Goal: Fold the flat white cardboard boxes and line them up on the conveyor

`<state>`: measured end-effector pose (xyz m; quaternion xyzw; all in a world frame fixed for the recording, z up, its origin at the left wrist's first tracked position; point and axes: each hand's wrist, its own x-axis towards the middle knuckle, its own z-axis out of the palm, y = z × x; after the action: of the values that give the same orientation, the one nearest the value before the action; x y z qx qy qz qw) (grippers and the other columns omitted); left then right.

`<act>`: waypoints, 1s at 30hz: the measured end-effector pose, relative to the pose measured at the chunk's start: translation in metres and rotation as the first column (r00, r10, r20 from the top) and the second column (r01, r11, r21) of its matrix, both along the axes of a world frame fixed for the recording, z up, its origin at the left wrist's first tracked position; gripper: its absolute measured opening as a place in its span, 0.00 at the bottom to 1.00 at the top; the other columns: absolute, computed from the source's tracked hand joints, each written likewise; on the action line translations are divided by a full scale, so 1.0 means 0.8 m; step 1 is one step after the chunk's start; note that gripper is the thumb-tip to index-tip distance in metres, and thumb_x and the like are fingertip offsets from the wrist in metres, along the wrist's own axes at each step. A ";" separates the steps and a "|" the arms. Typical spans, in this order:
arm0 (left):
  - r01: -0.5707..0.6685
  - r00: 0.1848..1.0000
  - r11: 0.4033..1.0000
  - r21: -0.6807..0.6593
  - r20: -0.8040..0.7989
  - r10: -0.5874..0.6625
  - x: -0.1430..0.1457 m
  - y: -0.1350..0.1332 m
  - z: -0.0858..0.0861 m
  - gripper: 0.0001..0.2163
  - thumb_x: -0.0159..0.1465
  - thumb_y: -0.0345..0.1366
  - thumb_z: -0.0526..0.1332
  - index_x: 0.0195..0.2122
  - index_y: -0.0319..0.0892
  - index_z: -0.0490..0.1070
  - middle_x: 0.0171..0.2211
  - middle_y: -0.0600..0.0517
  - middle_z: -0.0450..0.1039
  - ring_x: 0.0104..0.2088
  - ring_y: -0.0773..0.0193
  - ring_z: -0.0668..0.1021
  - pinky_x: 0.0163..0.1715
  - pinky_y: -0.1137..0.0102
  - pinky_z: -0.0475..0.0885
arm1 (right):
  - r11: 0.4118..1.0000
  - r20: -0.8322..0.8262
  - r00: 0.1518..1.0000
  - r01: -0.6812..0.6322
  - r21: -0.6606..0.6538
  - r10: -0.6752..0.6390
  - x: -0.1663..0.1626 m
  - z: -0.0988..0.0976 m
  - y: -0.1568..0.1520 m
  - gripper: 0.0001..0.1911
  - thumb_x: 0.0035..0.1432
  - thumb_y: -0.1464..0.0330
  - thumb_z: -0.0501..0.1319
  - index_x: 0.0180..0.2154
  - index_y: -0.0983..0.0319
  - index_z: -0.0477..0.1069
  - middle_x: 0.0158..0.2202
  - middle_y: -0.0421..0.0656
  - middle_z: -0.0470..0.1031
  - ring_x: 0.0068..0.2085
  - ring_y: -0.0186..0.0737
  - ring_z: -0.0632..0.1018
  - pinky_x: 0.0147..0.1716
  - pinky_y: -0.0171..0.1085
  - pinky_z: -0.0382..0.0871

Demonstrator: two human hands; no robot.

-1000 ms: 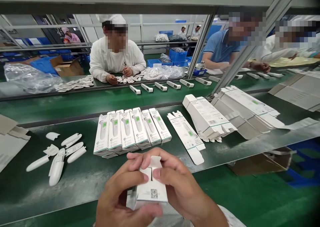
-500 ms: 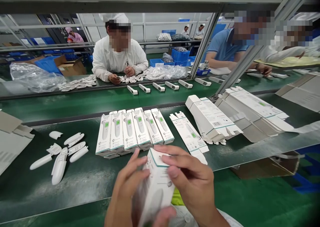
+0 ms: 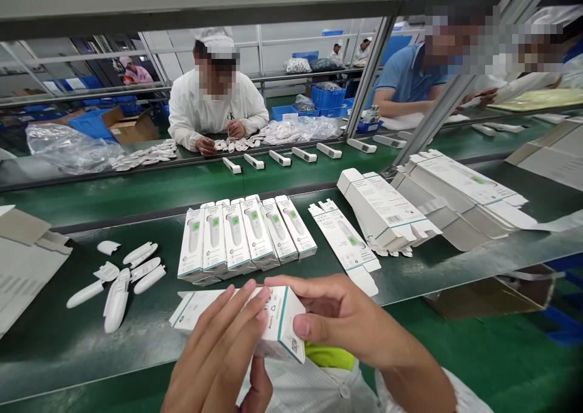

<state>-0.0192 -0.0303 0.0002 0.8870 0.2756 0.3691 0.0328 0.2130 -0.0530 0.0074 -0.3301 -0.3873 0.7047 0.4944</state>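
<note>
Between my hands, just over the near edge of the workbench, is a white thermometer box (image 3: 283, 325) with teal edge stripes, lying sideways with its closed printed end to the right. My left hand (image 3: 223, 340) has its fingers across the box and its thumb underneath. My right hand (image 3: 334, 316) grips the end, thumb on the end face and fingers behind. Beyond them stands a row of several filled-looking thermometer boxes (image 3: 237, 234), each picturing a device with a green display. To their right lies a flattened box (image 3: 344, 237), beside a stack of flat boxes (image 3: 387, 209).
Loose white plastic shells (image 3: 117, 300) lie on the left of the bench, near a cardboard carton (image 3: 27, 261). White thermometers (image 3: 280, 158) line the green conveyor belt (image 3: 182, 182). Across it, a person in white (image 3: 218, 103) handles small parts. A metal post (image 3: 455, 91) slants at right.
The box has turned from pointing toward me to lying sideways, its end now to the right. My left fingers have moved over it. The thermometers on the belt have shifted slightly left.
</note>
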 end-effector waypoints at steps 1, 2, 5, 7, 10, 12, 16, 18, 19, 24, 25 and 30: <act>0.004 1.000 1.000 0.016 -0.022 -0.003 -0.001 -0.002 0.002 0.32 0.67 0.16 0.62 0.72 0.40 0.67 0.66 0.47 0.80 0.71 0.59 0.77 0.75 0.61 0.69 | 1.000 0.026 1.000 -0.008 -0.010 0.009 0.003 0.003 -0.001 0.27 0.64 0.56 0.78 0.62 0.53 0.83 0.52 0.42 0.90 0.51 0.46 0.88 0.55 0.42 0.81; 0.002 0.999 1.000 0.029 -0.032 -0.001 -0.001 -0.003 0.004 0.32 0.68 0.17 0.62 0.72 0.39 0.68 0.66 0.47 0.80 0.71 0.61 0.77 0.75 0.63 0.68 | 1.000 0.047 0.999 0.003 -0.014 -0.003 0.004 0.005 -0.002 0.26 0.64 0.56 0.78 0.62 0.52 0.83 0.50 0.41 0.90 0.48 0.45 0.88 0.53 0.41 0.81; 0.005 0.999 0.997 0.082 -0.035 -0.002 0.001 -0.002 0.004 0.32 0.68 0.17 0.62 0.74 0.37 0.67 0.68 0.45 0.78 0.70 0.61 0.77 0.76 0.65 0.66 | 0.997 0.110 0.991 0.076 0.016 -0.078 -0.001 0.010 -0.005 0.25 0.67 0.57 0.75 0.63 0.52 0.83 0.49 0.41 0.89 0.46 0.45 0.87 0.49 0.41 0.80; 0.012 0.999 0.995 0.096 -0.051 -0.007 0.003 0.000 0.003 0.33 0.67 0.17 0.63 0.74 0.36 0.66 0.68 0.44 0.78 0.70 0.60 0.78 0.76 0.66 0.66 | 0.994 0.136 0.985 0.106 0.037 -0.110 -0.008 0.014 -0.005 0.24 0.68 0.56 0.74 0.63 0.53 0.84 0.49 0.41 0.88 0.46 0.46 0.85 0.48 0.41 0.79; 0.009 0.998 0.996 0.084 -0.062 -0.004 0.004 0.003 0.001 0.35 0.68 0.18 0.64 0.76 0.37 0.63 0.68 0.44 0.78 0.69 0.59 0.79 0.75 0.65 0.68 | 0.990 0.152 0.980 0.121 0.071 -0.131 -0.013 0.019 -0.004 0.23 0.68 0.54 0.73 0.61 0.53 0.85 0.48 0.41 0.88 0.49 0.49 0.84 0.49 0.42 0.77; -0.010 0.999 0.999 0.042 -0.049 0.012 0.003 0.003 0.000 0.36 0.69 0.20 0.63 0.78 0.40 0.61 0.68 0.46 0.77 0.68 0.58 0.80 0.73 0.64 0.71 | 0.988 0.158 0.979 0.115 0.100 -0.130 -0.011 0.022 -0.003 0.21 0.69 0.54 0.73 0.60 0.53 0.86 0.48 0.40 0.87 0.49 0.48 0.83 0.50 0.41 0.76; -0.028 0.999 0.999 -0.019 -0.028 0.027 -0.002 0.002 -0.002 0.37 0.71 0.23 0.64 0.79 0.47 0.59 0.69 0.49 0.77 0.67 0.56 0.81 0.71 0.63 0.75 | 0.993 0.134 0.989 0.049 0.110 -0.063 -0.005 0.026 -0.002 0.19 0.74 0.55 0.68 0.60 0.53 0.85 0.49 0.40 0.85 0.49 0.44 0.81 0.54 0.40 0.72; -0.055 0.998 0.998 -0.005 -0.041 0.055 -0.002 0.003 -0.001 0.37 0.71 0.23 0.63 0.80 0.49 0.57 0.68 0.49 0.78 0.66 0.55 0.82 0.69 0.64 0.77 | 0.994 0.112 0.993 0.035 0.107 -0.047 -0.005 0.026 0.000 0.19 0.75 0.57 0.67 0.61 0.53 0.85 0.46 0.40 0.83 0.47 0.41 0.79 0.51 0.39 0.71; -0.066 0.997 0.998 0.005 -0.050 0.066 -0.002 0.004 -0.001 0.38 0.71 0.23 0.64 0.80 0.50 0.57 0.68 0.50 0.79 0.66 0.55 0.82 0.68 0.64 0.78 | 0.994 0.106 0.993 0.042 0.105 -0.054 -0.006 0.025 0.001 0.18 0.75 0.58 0.68 0.62 0.53 0.84 0.43 0.39 0.83 0.44 0.39 0.78 0.48 0.37 0.71; -0.034 0.998 0.998 0.048 -0.058 0.037 0.000 0.015 0.003 0.40 0.68 0.20 0.66 0.79 0.47 0.60 0.66 0.48 0.80 0.63 0.55 0.84 0.67 0.65 0.78 | 0.994 0.148 0.985 0.085 0.066 -0.094 -0.007 0.024 0.010 0.18 0.71 0.63 0.73 0.60 0.54 0.86 0.42 0.38 0.82 0.38 0.35 0.74 0.40 0.34 0.69; -0.030 0.998 0.999 0.045 -0.060 0.032 0.000 0.017 0.003 0.40 0.68 0.20 0.66 0.79 0.48 0.59 0.66 0.49 0.80 0.63 0.55 0.84 0.67 0.66 0.78 | 0.995 0.160 0.983 0.079 0.061 -0.087 -0.006 0.023 0.013 0.18 0.71 0.62 0.72 0.60 0.54 0.86 0.43 0.39 0.84 0.38 0.35 0.75 0.42 0.35 0.70; -0.066 0.996 0.995 -0.073 -0.058 0.062 -0.005 0.018 -0.001 0.39 0.69 0.22 0.66 0.79 0.52 0.60 0.68 0.53 0.78 0.64 0.60 0.83 0.68 0.71 0.75 | 0.998 0.214 0.977 -0.034 0.050 0.023 0.007 0.023 0.021 0.33 0.73 0.56 0.70 0.74 0.50 0.70 0.58 0.44 0.85 0.53 0.46 0.84 0.54 0.40 0.77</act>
<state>-0.0228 -0.0162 -0.0007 0.8859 0.3182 0.3343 0.0464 0.2184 -0.0365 0.0254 -0.3848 -0.4614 0.6618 0.4484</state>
